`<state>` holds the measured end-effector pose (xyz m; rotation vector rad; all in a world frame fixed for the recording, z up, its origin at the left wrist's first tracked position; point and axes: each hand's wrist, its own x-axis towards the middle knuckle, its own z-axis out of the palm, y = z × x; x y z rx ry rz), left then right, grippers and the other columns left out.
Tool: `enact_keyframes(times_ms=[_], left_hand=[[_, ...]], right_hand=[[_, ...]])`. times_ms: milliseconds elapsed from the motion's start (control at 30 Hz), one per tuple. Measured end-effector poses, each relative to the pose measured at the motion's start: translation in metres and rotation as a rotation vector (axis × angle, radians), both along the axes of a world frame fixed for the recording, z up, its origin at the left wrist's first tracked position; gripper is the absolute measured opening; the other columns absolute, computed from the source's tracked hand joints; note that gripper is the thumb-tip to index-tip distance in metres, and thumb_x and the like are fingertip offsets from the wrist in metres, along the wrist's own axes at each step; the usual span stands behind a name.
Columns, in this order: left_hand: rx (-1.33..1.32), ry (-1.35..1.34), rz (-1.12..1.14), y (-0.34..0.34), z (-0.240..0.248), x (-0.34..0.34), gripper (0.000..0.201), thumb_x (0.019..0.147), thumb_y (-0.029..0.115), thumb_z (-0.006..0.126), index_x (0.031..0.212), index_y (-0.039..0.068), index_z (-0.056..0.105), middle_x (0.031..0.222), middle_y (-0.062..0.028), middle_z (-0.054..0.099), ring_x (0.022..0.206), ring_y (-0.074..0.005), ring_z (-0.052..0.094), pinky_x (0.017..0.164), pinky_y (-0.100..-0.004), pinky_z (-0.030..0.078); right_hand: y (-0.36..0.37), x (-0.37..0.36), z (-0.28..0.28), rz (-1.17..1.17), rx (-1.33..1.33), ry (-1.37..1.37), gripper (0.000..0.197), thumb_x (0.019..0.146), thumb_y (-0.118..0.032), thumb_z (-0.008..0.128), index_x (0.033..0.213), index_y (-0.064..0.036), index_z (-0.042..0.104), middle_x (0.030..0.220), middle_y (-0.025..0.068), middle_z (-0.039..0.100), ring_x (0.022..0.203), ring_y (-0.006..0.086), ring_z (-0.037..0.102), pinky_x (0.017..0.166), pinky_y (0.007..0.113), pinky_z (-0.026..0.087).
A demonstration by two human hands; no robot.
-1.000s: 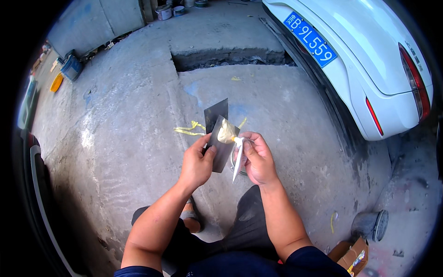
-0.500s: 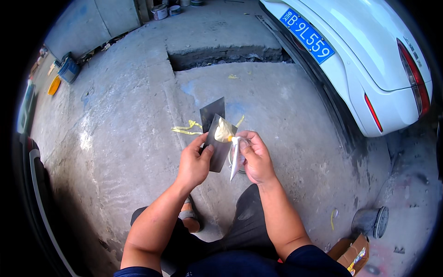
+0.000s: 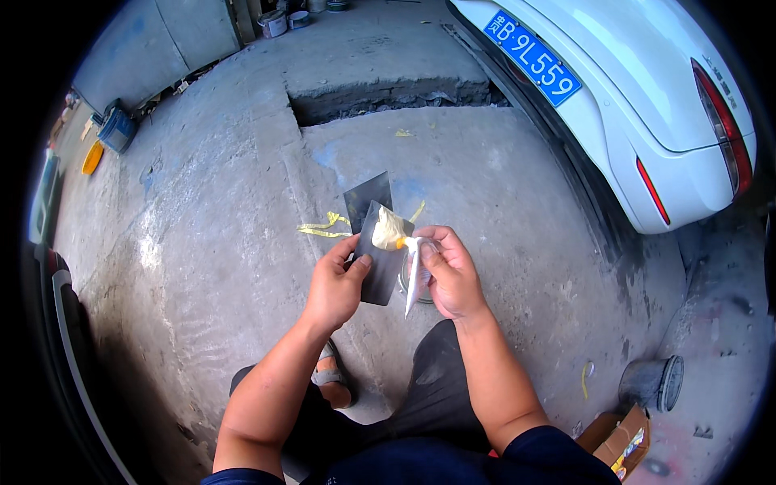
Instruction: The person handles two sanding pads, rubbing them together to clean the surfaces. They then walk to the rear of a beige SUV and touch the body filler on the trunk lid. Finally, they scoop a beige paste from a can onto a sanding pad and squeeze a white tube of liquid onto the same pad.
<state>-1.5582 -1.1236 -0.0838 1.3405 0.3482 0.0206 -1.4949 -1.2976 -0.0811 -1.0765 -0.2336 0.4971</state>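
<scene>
My left hand is closed on dark, flat putty spreaders; the front spreader overlaps the back spreader. A lump of cream putty sits on the front one's upper part. Between the thumb and fingers of my right hand is a white squeeze tube, its flattened end hanging down. The tube's tip meets the putty's lower right side, where a small blob of orange-yellow paste shows. Behind the tube and right hand, a round tin is mostly hidden.
A white car stands at the right. Ahead is a broken-edged trench in the concrete. Yellow tape strips lie beyond my left hand. A dark bucket and a cardboard box are at the lower right.
The view has shifted slightly. Both hands keep nearly the same pose, with the tube's tip still against the putty; the orange-yellow blob shows there in both frames.
</scene>
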Motion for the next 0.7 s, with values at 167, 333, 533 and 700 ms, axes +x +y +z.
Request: enact_keyframes(times_ms=[167, 333, 533, 700], left_hand=[[0.055, -0.03, -0.011, 0.0, -0.002, -0.001, 0.037, 0.094, 0.002, 0.051, 0.13, -0.003, 0.05, 0.107, -0.007, 0.064, 0.091, -0.0105, 0.059, 0.08, -0.0247, 0.048], [-0.005, -0.027, -0.016, -0.002, 0.001, -0.002, 0.036, 0.094, 0.003, 0.05, 0.13, -0.003, 0.05, 0.108, -0.007, 0.063, 0.093, -0.0104, 0.059, 0.081, -0.0247, 0.048], [-0.155, 0.023, -0.024, -0.001, 0.008, -0.001, 0.037, 0.093, 0.002, 0.051, 0.13, -0.004, 0.049, 0.114, -0.0083, 0.06, 0.098, -0.0111, 0.057, 0.086, -0.0263, 0.047], [-0.311, 0.055, -0.008, 0.007, 0.008, -0.004, 0.036, 0.092, 0.001, 0.05, 0.128, -0.003, 0.05, 0.112, -0.0078, 0.062, 0.097, -0.0126, 0.059, 0.086, -0.0274, 0.047]], right_hand=[[0.001, -0.002, 0.002, -0.01, -0.007, 0.015, 0.019, 0.097, -0.011, 0.05, 0.115, -0.0047, 0.049, 0.089, 0.0055, 0.057, 0.076, 0.0113, 0.055, 0.069, 0.026, 0.047], [-0.003, -0.001, -0.001, -0.026, -0.013, 0.037, 0.02, 0.097, -0.011, 0.05, 0.115, -0.0044, 0.05, 0.089, 0.0057, 0.058, 0.077, 0.0114, 0.056, 0.069, 0.026, 0.047], [-0.02, -0.006, 0.004, -0.07, 0.127, 0.132, 0.024, 0.095, -0.012, 0.053, 0.118, -0.0046, 0.05, 0.089, 0.0088, 0.058, 0.076, 0.0163, 0.057, 0.069, 0.03, 0.049], [-0.051, 0.01, -0.004, -0.162, 0.153, 0.149, 0.03, 0.092, -0.009, 0.057, 0.121, -0.0053, 0.049, 0.094, 0.0128, 0.061, 0.079, 0.0182, 0.06, 0.069, 0.031, 0.051]])
